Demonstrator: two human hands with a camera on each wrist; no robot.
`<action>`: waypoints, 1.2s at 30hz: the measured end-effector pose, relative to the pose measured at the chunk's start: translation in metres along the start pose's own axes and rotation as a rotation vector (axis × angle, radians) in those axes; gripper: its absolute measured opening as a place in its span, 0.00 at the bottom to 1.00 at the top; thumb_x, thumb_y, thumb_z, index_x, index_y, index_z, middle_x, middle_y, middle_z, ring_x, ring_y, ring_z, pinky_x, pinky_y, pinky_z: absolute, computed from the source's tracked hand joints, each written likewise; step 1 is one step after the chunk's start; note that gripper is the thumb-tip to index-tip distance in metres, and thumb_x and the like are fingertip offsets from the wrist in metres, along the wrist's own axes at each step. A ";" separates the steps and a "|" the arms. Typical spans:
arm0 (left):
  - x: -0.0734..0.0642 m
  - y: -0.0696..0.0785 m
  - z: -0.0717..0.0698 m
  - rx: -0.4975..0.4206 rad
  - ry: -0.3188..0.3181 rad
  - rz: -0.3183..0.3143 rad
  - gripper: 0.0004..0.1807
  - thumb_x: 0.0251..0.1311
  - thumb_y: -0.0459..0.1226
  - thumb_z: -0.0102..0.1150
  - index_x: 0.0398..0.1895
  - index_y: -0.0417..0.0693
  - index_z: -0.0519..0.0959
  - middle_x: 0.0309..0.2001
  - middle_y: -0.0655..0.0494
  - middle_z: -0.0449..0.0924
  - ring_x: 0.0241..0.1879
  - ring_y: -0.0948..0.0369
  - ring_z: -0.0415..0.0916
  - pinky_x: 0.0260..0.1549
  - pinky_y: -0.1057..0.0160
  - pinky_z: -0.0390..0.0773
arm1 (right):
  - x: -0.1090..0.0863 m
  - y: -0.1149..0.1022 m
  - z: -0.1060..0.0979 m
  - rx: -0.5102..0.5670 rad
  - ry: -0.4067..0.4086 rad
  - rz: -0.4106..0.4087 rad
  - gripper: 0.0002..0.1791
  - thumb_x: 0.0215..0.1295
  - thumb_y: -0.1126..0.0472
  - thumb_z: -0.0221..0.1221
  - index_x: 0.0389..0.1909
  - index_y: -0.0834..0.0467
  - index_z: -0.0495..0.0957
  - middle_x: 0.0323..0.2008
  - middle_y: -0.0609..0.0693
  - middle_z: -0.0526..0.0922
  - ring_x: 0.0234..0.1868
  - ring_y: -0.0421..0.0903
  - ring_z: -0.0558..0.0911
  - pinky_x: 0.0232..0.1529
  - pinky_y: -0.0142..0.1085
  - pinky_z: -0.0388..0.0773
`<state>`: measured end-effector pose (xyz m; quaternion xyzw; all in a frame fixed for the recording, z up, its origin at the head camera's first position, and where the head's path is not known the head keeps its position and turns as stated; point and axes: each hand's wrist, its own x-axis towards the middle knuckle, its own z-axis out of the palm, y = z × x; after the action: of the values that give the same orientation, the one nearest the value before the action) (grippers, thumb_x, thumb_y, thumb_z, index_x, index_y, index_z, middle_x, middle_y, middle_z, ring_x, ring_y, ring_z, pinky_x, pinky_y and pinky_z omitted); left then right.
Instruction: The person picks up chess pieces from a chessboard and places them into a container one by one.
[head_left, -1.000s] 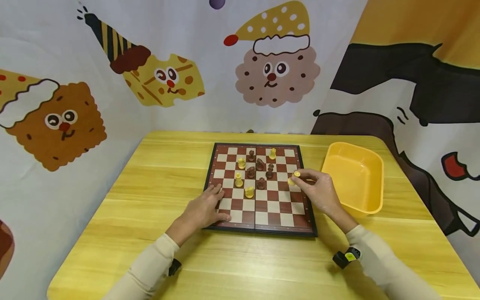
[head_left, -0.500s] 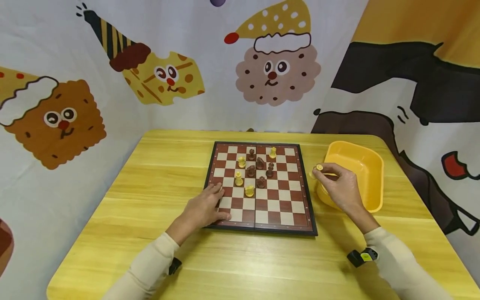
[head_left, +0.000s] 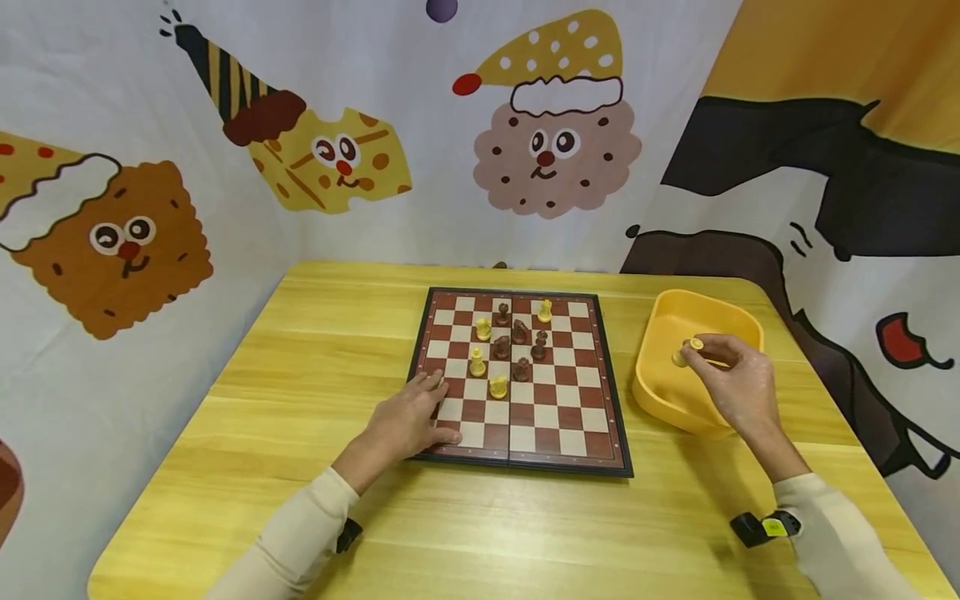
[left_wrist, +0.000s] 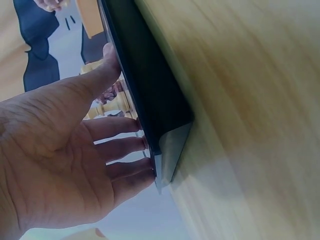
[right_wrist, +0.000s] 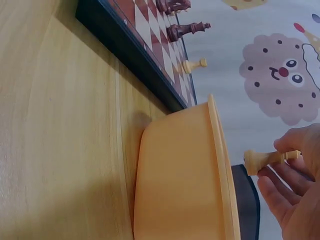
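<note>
In the head view, my right hand pinches a pale yellow chess piece between thumb and fingers, over the yellow plastic bin. Its exact kind is hard to tell with the fingers around it. My left hand rests on the left edge of the folding chessboard, fingers spread and fairly straight; the left wrist view has the fingertips and thumb touching the board's rim. Several yellow and dark brown pieces stand on the board, among them a yellow knight and a tall dark piece.
The board and bin stand side by side on a wooden table, with a narrow strip of tabletop between them. Behind the table hangs a white cloth printed with cartoon figures. Each wrist wears a dark strapped device.
My right hand has carried the yellow chess piece rightward, from the board's right side across the gap to above the bin. The left hand stays on the board's edge.
</note>
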<state>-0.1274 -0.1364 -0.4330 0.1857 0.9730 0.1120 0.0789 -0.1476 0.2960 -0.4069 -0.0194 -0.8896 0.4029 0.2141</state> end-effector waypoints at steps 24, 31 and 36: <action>-0.002 -0.003 0.004 -0.006 -0.007 0.018 0.48 0.45 0.62 0.57 0.65 0.42 0.61 0.67 0.47 0.51 0.66 0.50 0.47 0.54 0.47 0.63 | 0.002 -0.001 0.010 -0.086 -0.194 -0.045 0.21 0.63 0.49 0.54 0.51 0.58 0.75 0.50 0.60 0.75 0.47 0.58 0.73 0.37 0.48 0.73; -0.004 -0.003 0.004 -0.013 -0.006 0.014 0.48 0.45 0.61 0.58 0.65 0.42 0.61 0.68 0.48 0.51 0.66 0.50 0.46 0.54 0.47 0.63 | -0.009 -0.033 0.018 -0.079 -0.143 -0.181 0.17 0.62 0.52 0.56 0.48 0.54 0.79 0.46 0.52 0.79 0.44 0.54 0.77 0.39 0.44 0.75; -0.003 -0.004 0.004 -0.009 0.010 0.022 0.48 0.45 0.61 0.58 0.65 0.41 0.61 0.68 0.47 0.51 0.66 0.50 0.47 0.54 0.48 0.63 | -0.012 -0.055 0.025 0.064 -0.218 -0.189 0.15 0.61 0.53 0.57 0.47 0.54 0.79 0.45 0.46 0.80 0.45 0.44 0.78 0.41 0.24 0.73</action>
<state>-0.1250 -0.1402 -0.4373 0.1955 0.9708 0.1183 0.0736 -0.1396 0.2386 -0.3862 0.1150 -0.8920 0.4091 0.1538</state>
